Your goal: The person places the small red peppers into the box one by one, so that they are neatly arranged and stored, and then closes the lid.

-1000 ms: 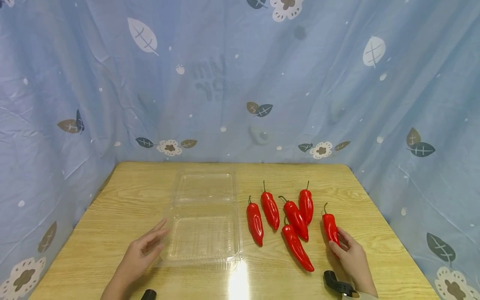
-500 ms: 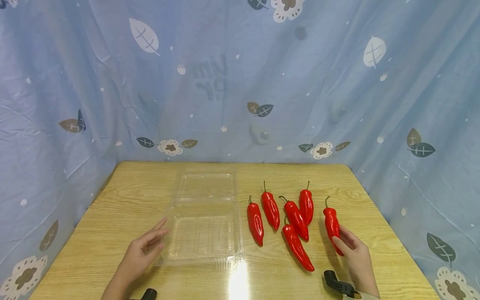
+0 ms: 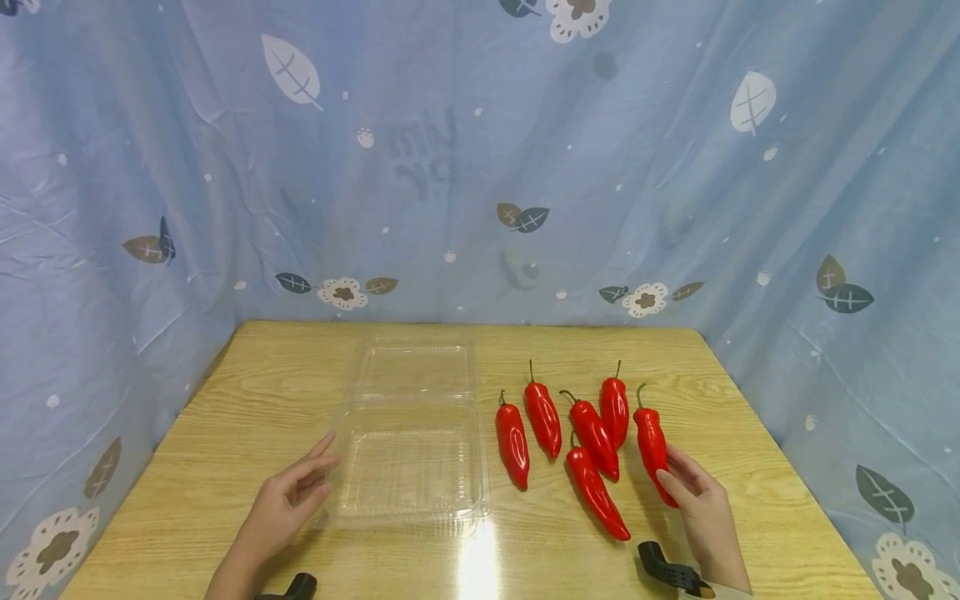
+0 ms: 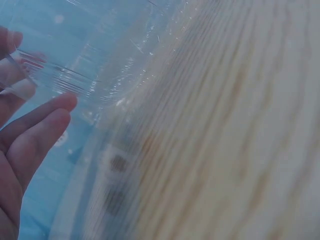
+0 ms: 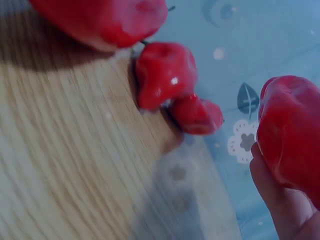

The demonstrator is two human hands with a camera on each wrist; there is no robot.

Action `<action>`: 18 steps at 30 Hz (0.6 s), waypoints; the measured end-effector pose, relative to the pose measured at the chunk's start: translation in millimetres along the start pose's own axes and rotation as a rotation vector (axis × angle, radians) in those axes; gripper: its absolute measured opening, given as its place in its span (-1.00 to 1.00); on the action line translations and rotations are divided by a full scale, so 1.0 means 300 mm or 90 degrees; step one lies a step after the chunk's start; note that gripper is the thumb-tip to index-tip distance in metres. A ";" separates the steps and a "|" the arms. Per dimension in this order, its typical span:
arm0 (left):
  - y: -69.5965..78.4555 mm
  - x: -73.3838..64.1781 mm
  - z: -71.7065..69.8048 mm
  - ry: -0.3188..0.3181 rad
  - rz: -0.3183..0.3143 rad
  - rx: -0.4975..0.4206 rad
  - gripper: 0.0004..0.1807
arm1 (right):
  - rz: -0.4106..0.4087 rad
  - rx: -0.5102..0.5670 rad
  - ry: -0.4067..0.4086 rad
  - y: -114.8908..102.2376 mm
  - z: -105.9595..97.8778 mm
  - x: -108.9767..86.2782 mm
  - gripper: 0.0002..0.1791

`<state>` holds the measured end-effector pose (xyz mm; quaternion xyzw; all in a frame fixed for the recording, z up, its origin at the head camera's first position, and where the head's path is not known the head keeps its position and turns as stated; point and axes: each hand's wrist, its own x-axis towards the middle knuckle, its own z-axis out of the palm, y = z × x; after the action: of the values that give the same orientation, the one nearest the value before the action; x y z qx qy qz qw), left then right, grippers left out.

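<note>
My right hand (image 3: 699,500) pinches the lower half of a red chili pepper (image 3: 651,446) between thumb and fingers, lifted off the table with its green stem pointing away. In the right wrist view that pepper (image 5: 292,130) looms large, partly covering the fingers. My left hand (image 3: 288,500) is at the left side of a clear plastic clamshell box (image 3: 483,467), fingers loosely bent. The left wrist view has its fingertips (image 4: 65,102) close to the box's ribbed edge (image 4: 75,85); whether they touch it I cannot tell. The box lies unfolded, with its lid half farther back.
Several more red peppers lie right of the box, among them a leftmost pepper (image 3: 513,446) and a nearest pepper (image 3: 597,493). They rest on a wooden table (image 3: 262,367). A blue patterned curtain (image 3: 450,167) hangs around its back and sides.
My right hand has raised the chili pepper from the table, first drawing it slightly right, then moving it left toward the other peppers. My left hand and the box stay where they were.
</note>
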<state>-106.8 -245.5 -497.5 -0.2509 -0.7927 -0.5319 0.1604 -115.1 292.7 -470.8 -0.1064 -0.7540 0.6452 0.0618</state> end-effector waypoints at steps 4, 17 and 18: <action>0.003 0.001 0.000 -0.005 -0.006 -0.006 -0.64 | -0.051 0.036 -0.023 -0.003 0.020 -0.012 -0.36; 0.007 0.002 -0.004 -0.012 -0.012 -0.029 -0.62 | -0.093 -0.001 -0.102 -0.059 0.100 -0.019 -0.45; 0.006 0.001 -0.005 -0.013 -0.010 -0.032 -0.61 | -0.096 -0.005 -0.107 -0.062 0.106 -0.018 -0.45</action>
<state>-106.0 -246.3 -495.2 -0.2540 -0.7828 -0.5501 0.1421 -118.7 258.1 -457.2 0.0052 -0.7649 0.6424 0.0464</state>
